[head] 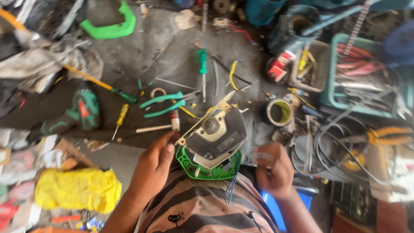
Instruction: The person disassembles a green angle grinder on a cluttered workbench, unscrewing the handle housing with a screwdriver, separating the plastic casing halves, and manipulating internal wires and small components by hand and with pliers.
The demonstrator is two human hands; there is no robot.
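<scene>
A power-tool part with a cream and dark grey housing on a green base rests against my striped shirt, tilted, with blue wires hanging from its right side. My left hand reaches to its left edge, fingertips touching the cream plate. My right hand is blurred just right of the part, fingers curled; whether it grips something small is unclear.
On the dark floor lie green-handled pliers, a green screwdriver, a yellow-handled screwdriver, a tape roll, a green frame, coiled cables, a teal crate of tools and a yellow cloth.
</scene>
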